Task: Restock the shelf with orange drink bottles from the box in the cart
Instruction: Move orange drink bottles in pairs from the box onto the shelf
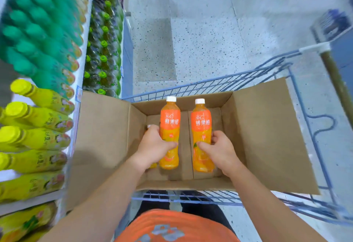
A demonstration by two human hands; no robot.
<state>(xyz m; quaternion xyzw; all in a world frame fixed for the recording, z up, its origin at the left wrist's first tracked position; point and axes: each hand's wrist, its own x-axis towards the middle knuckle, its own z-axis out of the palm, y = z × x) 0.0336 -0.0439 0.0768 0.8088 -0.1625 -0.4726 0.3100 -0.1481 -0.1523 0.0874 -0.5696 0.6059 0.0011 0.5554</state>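
Note:
An open cardboard box (267,127) sits in a blue wire cart (191,87). Inside it, my left hand (152,146) grips one orange drink bottle (170,119) with a white cap. Beside it my right hand (221,152) grips a second orange drink bottle (201,121). Both bottles point away from me, over the box floor. A third bottle (149,127) lies mostly hidden under my left hand. The shelf (78,81) runs along the left.
The shelf holds rows of yellow-capped bottles (38,115) nearest me, green-capped ones (34,30) further on, and a lower row of green bottles (103,58). Speckled floor (210,22) stretches ahead of the cart. A blue structure (340,37) stands at the far right.

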